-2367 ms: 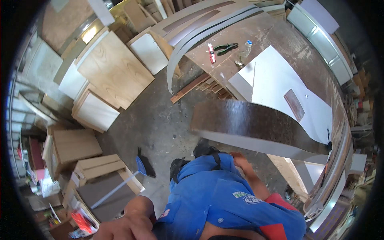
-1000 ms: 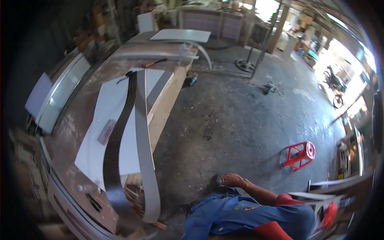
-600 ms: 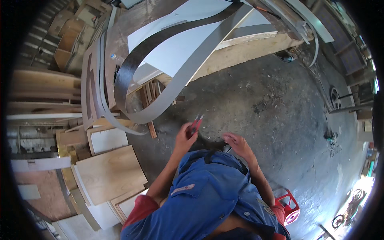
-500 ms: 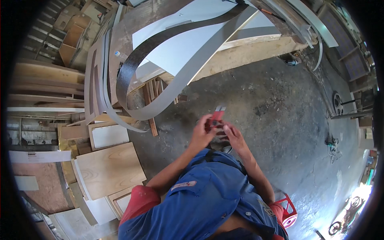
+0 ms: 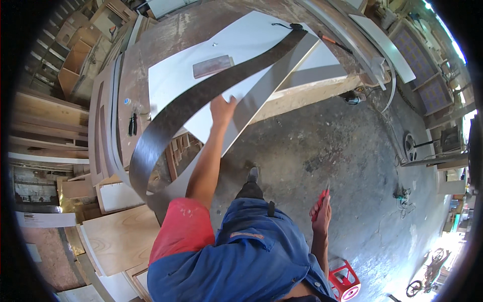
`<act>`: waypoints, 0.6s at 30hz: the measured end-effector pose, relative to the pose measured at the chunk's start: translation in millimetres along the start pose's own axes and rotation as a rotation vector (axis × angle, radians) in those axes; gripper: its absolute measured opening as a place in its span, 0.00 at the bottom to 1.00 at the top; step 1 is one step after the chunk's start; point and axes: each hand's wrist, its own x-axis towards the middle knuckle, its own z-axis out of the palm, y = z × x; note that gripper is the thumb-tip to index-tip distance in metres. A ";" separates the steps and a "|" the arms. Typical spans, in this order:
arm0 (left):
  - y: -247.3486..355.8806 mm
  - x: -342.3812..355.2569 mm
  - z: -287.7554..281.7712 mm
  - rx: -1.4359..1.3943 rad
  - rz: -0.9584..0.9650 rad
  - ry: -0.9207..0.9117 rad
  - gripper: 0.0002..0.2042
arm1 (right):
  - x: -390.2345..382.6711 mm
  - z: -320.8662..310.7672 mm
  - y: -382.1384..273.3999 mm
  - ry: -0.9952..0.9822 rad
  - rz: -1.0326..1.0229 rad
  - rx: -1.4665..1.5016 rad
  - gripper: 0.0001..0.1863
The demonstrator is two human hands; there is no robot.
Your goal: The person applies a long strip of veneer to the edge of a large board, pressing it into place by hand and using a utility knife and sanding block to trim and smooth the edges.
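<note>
- Red is the colour of the tool that we see in the right hand. The fingers are wrapped around it, and its thin, pale tip points up, over the grey floor.
- The left hand reaches out over the white panel, just beside the long dark strip. We cannot see all its fingers, so we cannot tell if it is gripping the strip or just resting there.
- We see the strip bend around in a big loop. Its dark side faces us on the way up to the far end, and its grey side runs along near the panel's front edge.
- By that far end we find a small black thing, with an orange and black tool near it.
- The panel lies on the brown bench. A flat brown block sits on the panel, behind the strip.
- On the left part of the bench we see dark pliers and a clear bottle with a blue cap.
- A red stool stands on the floor near the right arm.
</note>
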 end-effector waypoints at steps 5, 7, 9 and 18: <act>-121.2 131.6 47.2 0.201 -0.083 -0.141 0.46 | 4.1 21.4 -6.8 0.200 -0.067 -0.090 0.23; -129.9 153.4 53.5 0.280 -0.107 -0.212 0.48 | 3.2 29.4 -9.7 0.123 -0.054 -0.217 0.22; -133.1 168.1 63.7 0.364 -0.120 -0.294 0.51 | 4.2 33.7 -9.0 0.096 -0.028 -0.253 0.22; -105.2 162.5 11.6 0.512 -0.116 -0.402 0.43 | 21.3 35.4 -19.8 0.015 0.118 -0.392 0.22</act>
